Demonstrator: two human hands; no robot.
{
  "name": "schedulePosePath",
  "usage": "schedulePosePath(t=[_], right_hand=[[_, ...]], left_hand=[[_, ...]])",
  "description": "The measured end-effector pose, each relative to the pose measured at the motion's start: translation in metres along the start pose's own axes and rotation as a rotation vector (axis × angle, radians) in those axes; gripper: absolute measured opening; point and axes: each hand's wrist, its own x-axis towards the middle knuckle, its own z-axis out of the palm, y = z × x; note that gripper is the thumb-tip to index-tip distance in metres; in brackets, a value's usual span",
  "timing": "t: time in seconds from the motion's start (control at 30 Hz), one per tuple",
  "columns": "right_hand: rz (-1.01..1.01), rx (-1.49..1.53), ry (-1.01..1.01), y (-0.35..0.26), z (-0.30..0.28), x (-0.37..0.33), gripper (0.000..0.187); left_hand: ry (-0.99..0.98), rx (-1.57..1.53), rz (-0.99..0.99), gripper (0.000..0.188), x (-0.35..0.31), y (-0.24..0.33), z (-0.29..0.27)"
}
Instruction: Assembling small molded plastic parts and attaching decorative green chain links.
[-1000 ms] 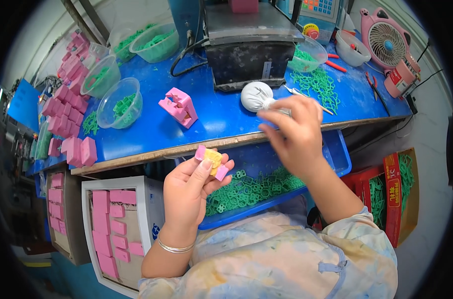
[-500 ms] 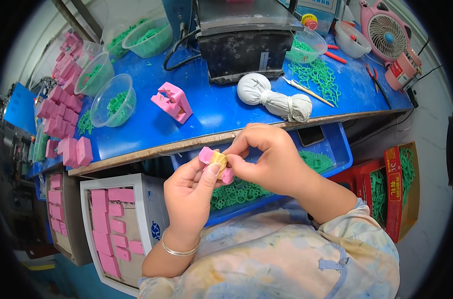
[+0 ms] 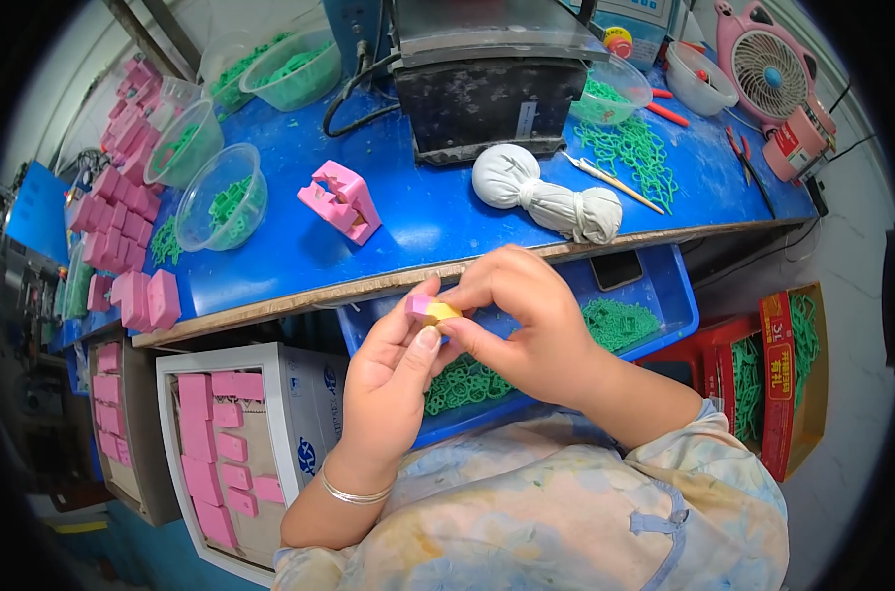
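My left hand (image 3: 383, 360) is closed round a small pink block with a yellow part (image 3: 420, 305), held in front of the bench edge. The thumb of that hand presses along its near side. My right hand (image 3: 531, 320) meets it from the right, thumb and forefinger pinched on the yellow part. Fingers cover much of the block, so its lower end is hidden. Under both hands is a blue tray (image 3: 680, 281) holding many green loop-shaped pieces (image 3: 620, 323). On the bench ahead stands a larger notched pink block (image 3: 340, 202).
A tied white cloth pouch (image 3: 546, 192) and a pen-like tool (image 3: 617, 185) lie on the blue bench (image 3: 270, 271). Clear bowls (image 3: 193, 217) of green pieces and stacked pink blocks (image 3: 117, 222) sit left. A black machine (image 3: 492, 103) stands behind. At right is a red box (image 3: 780, 379).
The block has turned and risen slightly, and its lower pink end is now covered by fingers. My right hand has shifted a little, its fingertips closer to my left hand.
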Motion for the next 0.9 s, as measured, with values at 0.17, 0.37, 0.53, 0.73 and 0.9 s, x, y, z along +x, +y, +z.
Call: schedulePosePath(t=[0.17,0.37,0.53,0.73,0.9], right_hand=[[-0.102,-0.122,-0.014,-0.005,0.006,-0.008,0.020],[-0.050,-0.029,0.056,-0.009,0.016,-0.017,0.021],[-0.010,-0.085,0.176,-0.009,0.022,-0.019,0.024],[-0.266,-0.312,0.142,-0.003,0.018,-0.018,0.031],[-0.481,-0.310,0.208,0.006,0.014,-0.018,0.029]], left_hand=[[-0.136,-0.119,0.055,0.042,0.000,-0.003,-0.004],[-0.066,-0.276,0.113,0.020,0.001,-0.010,-0.004],[-0.043,-0.196,0.254,0.023,-0.001,-0.008,0.004],[-0.044,-0.191,0.245,0.039,-0.005,-0.008,0.001],[-0.002,-0.114,0.226,0.038,-0.006,-0.010,-0.002]])
